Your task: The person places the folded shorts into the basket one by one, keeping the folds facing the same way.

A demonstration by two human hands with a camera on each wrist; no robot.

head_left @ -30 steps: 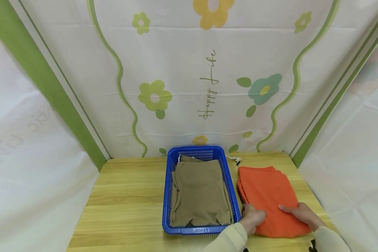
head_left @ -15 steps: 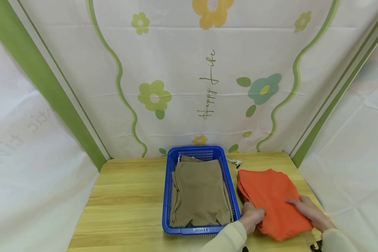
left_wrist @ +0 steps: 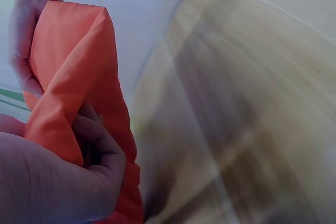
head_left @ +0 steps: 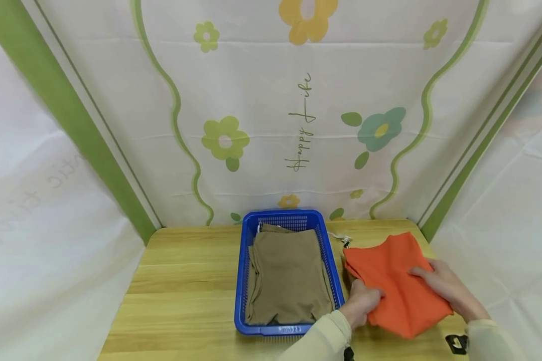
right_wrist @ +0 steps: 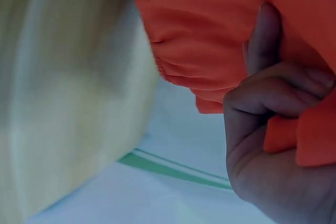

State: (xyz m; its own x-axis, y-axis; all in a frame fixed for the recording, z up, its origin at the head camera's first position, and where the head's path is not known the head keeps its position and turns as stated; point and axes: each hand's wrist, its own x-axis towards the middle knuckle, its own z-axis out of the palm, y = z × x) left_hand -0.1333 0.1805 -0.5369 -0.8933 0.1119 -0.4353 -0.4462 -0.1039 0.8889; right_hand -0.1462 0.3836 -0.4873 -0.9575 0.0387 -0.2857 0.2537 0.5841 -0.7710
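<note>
A folded orange cloth item, apparently a garment (head_left: 399,286), is between my hands at the right of the table. My left hand (head_left: 362,302) grips its near left side; in the left wrist view, curled fingers (left_wrist: 102,145) hold the bunched fabric. On the other side my right hand (head_left: 443,283) holds it with the thumb on top. In the right wrist view, bent fingers (right_wrist: 278,87) tuck around the fabric's underside. The orange cloth is tilted and creased down the middle. A white cord (head_left: 341,237) with a black toggle lies at its far left corner.
A blue plastic basket (head_left: 240,281) stands just left of my left hand, with folded brown clothing (head_left: 289,276) inside. Wooden tabletop (head_left: 180,291) extends to the left. White flowered curtains (head_left: 262,100) enclose the back and sides. A small black item (head_left: 457,344) shows beside the right sleeve.
The orange cloth has gone from lying flat to tilted and creased, its far right edge raised. My right hand has moved farther from me; the left has shifted only slightly. The basket has stayed put.
</note>
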